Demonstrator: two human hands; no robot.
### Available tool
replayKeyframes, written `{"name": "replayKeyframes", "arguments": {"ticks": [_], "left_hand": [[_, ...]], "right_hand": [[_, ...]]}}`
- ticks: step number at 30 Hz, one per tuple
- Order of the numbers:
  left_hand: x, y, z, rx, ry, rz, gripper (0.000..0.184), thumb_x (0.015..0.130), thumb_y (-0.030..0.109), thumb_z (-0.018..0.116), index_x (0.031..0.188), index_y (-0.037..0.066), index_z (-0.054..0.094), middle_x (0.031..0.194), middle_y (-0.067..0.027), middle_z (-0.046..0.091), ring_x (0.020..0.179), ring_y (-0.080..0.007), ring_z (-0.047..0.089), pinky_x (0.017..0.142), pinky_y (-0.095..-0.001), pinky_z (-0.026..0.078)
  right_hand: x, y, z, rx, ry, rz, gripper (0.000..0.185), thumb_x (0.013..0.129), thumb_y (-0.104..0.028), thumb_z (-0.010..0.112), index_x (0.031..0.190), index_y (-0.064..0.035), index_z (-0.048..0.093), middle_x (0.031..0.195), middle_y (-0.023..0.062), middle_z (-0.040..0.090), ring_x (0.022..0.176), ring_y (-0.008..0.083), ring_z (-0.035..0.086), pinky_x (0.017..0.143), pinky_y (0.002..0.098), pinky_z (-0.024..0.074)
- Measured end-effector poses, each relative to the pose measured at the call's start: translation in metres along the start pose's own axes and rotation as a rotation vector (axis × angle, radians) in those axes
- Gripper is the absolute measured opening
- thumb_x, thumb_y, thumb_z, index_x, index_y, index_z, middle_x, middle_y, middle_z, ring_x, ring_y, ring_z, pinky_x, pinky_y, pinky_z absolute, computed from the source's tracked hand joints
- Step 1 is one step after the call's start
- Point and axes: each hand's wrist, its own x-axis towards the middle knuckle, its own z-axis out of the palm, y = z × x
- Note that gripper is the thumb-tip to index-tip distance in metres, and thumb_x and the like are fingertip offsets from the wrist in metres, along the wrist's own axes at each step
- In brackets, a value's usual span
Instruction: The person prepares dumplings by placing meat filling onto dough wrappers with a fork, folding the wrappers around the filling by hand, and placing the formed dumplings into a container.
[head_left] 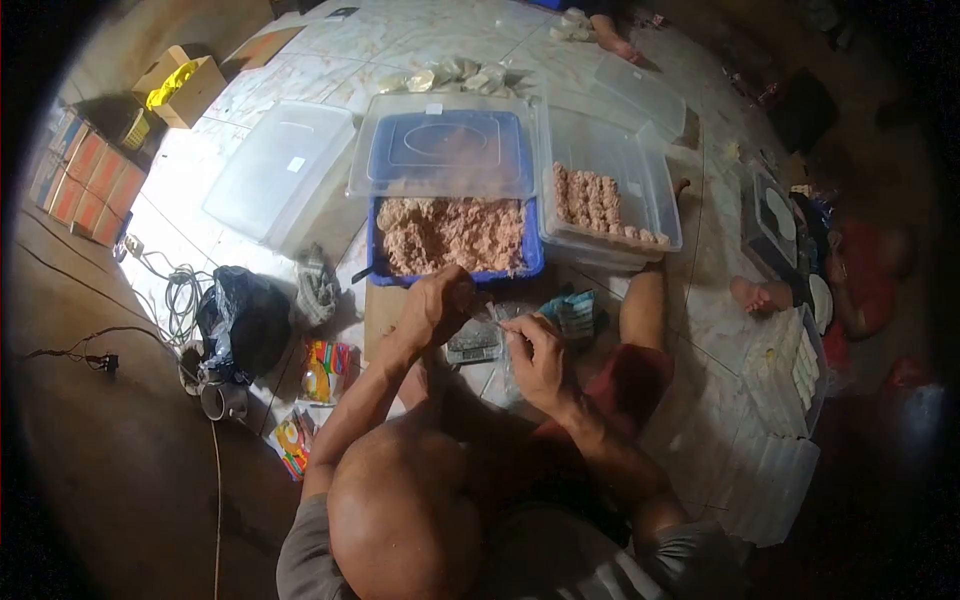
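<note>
My left hand [438,305] is curled closed in front of the blue tub [455,277], with a bit of clear plastic bag [490,313] at its fingers. Lower and to the right, my right hand [540,362] pinches the same thin plastic. Whether the bag holds anything cannot be made out. A crumbly pinkish mixture [465,235] fills the tub. Beneath my hands lies a grey flat object [472,348], partly hidden. Beside it is a blue-green printed packet [572,315].
At the right, a clear bin [665,200] holds rows of pinkish portions [588,200]. A clear lid [355,180] rests over the tub's far side. To the left are a black bag [240,320], colourful packets [325,372] and a metal cup [224,401]. Another person's foot [757,297] shows right.
</note>
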Motion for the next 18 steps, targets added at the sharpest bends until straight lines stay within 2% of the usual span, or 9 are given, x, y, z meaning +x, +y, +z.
{"name": "replayKeyframes", "arguments": {"ticks": [3, 5, 6, 8, 9, 11, 12, 16, 18], "left_hand": [[-0.003, -0.010, 0.007, 0.059, -0.073, -0.062, 0.022, 0.080, 0.014, 0.077, 0.093, 0.002, 0.064, 0.076, -0.0195, 0.065, 0.068, -0.0423, 0.063, 0.059, -0.0448, 0.050], [-0.011, -0.014, 0.016, 0.116, 0.028, -0.083, 0.032, 0.078, 0.015, 0.083, 0.099, 0.000, 0.063, 0.077, -0.0162, 0.066, 0.068, -0.0331, 0.065, 0.062, -0.0400, 0.051], [-0.012, -0.015, 0.016, 0.111, 0.021, -0.089, 0.032, 0.078, 0.015, 0.083, 0.099, 0.000, 0.063, 0.077, -0.0162, 0.066, 0.068, -0.0331, 0.065, 0.062, -0.0400, 0.051], [-0.014, -0.016, 0.008, -0.284, -0.206, -0.156, 0.048, 0.072, 0.018, 0.091, 0.106, 0.000, 0.062, 0.082, -0.0076, 0.066, 0.074, -0.0187, 0.063, 0.070, -0.0340, 0.052], [-0.014, -0.010, 0.002, -0.288, -0.214, -0.155, 0.048, 0.072, 0.018, 0.091, 0.106, 0.000, 0.062, 0.082, -0.0076, 0.066, 0.074, -0.0187, 0.063, 0.070, -0.0340, 0.052], [-0.013, 0.008, -0.015, -0.545, -0.143, -0.114, 0.049, 0.071, 0.019, 0.094, 0.105, 0.003, 0.063, 0.090, 0.0023, 0.058, 0.083, -0.0085, 0.053, 0.072, -0.0259, 0.046], [-0.016, 0.013, -0.021, -0.709, -0.175, -0.287, 0.049, 0.072, 0.017, 0.093, 0.107, 0.004, 0.062, 0.088, 0.0021, 0.058, 0.084, -0.0090, 0.053, 0.074, -0.0247, 0.045], [-0.021, 0.008, -0.016, -0.777, -0.161, -0.366, 0.043, 0.075, 0.015, 0.090, 0.105, 0.004, 0.062, 0.089, 0.0017, 0.058, 0.087, -0.0087, 0.053, 0.075, -0.0260, 0.046], [-0.017, 0.007, -0.014, -0.628, -0.235, -0.338, 0.042, 0.076, 0.016, 0.090, 0.104, 0.003, 0.062, 0.090, 0.0004, 0.059, 0.087, -0.0099, 0.054, 0.075, -0.0276, 0.047]], "right_hand": [[0.004, -0.004, 0.006, 0.060, 0.005, 0.037, 0.012, 0.096, -0.006, 0.057, 0.103, 0.0020, 0.063, 0.094, 0.0194, 0.065, 0.086, 0.0342, 0.065, 0.075, 0.0409, 0.0506], [0.004, 0.001, 0.012, 0.197, 0.165, -0.032, 0.012, 0.099, -0.008, 0.056, 0.106, 0.0009, 0.060, 0.087, 0.0116, 0.062, 0.076, 0.0225, 0.062, 0.067, 0.0351, 0.0482], [0.006, 0.008, 0.013, 0.196, 0.162, -0.022, 0.012, 0.099, -0.008, 0.056, 0.106, 0.0009, 0.060, 0.087, 0.0116, 0.062, 0.076, 0.0225, 0.062, 0.067, 0.0351, 0.0482], [0.011, 0.028, 0.018, 0.588, 0.118, 0.190, 0.011, 0.102, -0.014, 0.055, 0.106, -0.0042, 0.057, 0.080, 0.0025, 0.055, 0.068, 0.0111, 0.052, 0.060, 0.0284, 0.0423], [0.011, 0.052, 0.031, 0.586, 0.124, 0.197, 0.011, 0.102, -0.014, 0.055, 0.106, -0.0042, 0.057, 0.080, 0.0025, 0.055, 0.068, 0.0111, 0.052, 0.060, 0.0284, 0.0423], [0.012, 0.105, 0.062, 0.947, 0.017, 0.457, 0.011, 0.104, -0.020, 0.053, 0.103, -0.0094, 0.055, 0.078, -0.0021, 0.050, 0.064, 0.0071, 0.045, 0.056, 0.0260, 0.0373], [0.005, 0.103, 0.061, 0.869, -0.012, 0.831, 0.012, 0.104, -0.023, 0.053, 0.100, -0.0120, 0.054, 0.079, -0.0011, 0.052, 0.063, 0.0074, 0.045, 0.055, 0.0259, 0.0366], [-0.022, 0.083, 0.048, 0.379, 0.139, 0.444, 0.009, 0.098, -0.014, 0.058, 0.103, -0.0065, 0.058, 0.081, 0.0037, 0.054, 0.073, 0.0148, 0.056, 0.064, 0.0313, 0.0456], [-0.008, 0.015, 0.008, 0.253, 0.040, 0.220, 0.010, 0.095, -0.007, 0.057, 0.104, -0.0029, 0.059, 0.087, 0.0108, 0.057, 0.080, 0.0257, 0.061, 0.071, 0.0377, 0.0494]]}}
